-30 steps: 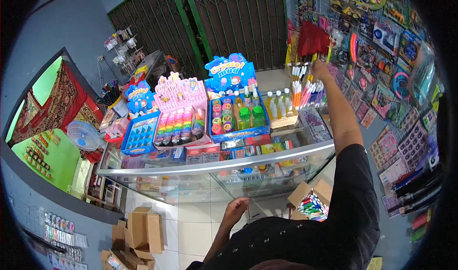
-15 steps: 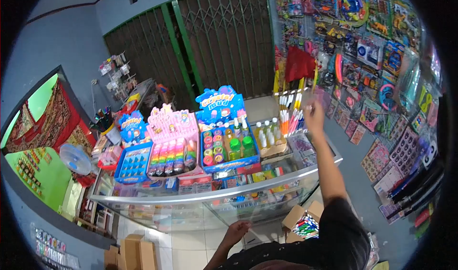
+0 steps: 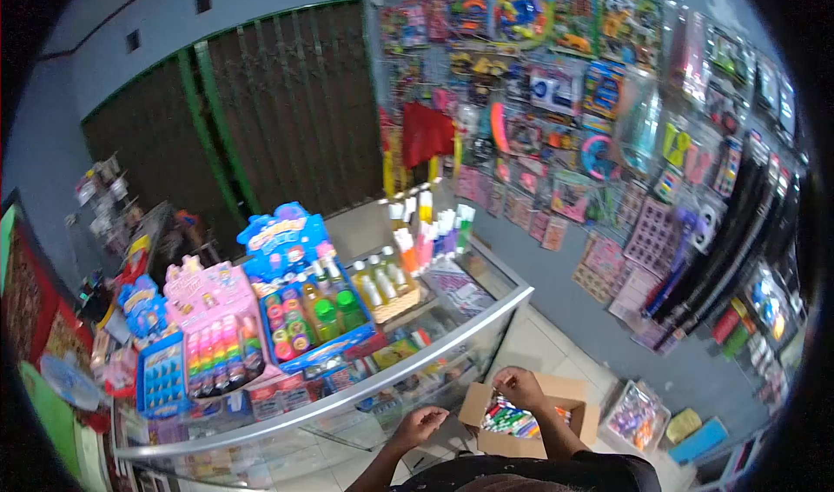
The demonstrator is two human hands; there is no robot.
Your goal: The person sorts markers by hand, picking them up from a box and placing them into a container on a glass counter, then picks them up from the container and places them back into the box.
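Note:
My right hand [image 3: 519, 388] is over the open cardboard box [image 3: 569, 391], its fingers bent and blurred; no item shows in it. In the box lies a heap of colourful capped markers [image 3: 512, 420]. My left hand [image 3: 423, 427] hangs in front of the glass counter, left of the box, with its fingers curled in and nothing visible between them. At the counter's right end, groups of white-capped markers [image 3: 426, 240] stand upright in orange, pink, purple and green. Beside them is a holder of small bottles [image 3: 380, 276].
On the glass counter [image 3: 434, 362] stand a blue display box of jars and bottles [image 3: 321, 318], a pink display [image 3: 217, 318] and a smaller blue box [image 3: 162, 375]. Packaged toys [image 3: 556, 92] cover the right wall. A clear tub [image 3: 638, 416] stands on the floor right of the cardboard box.
My right hand has come down from the upright markers on the counter to the cardboard box. The view has turned right. My left hand stays low before the counter.

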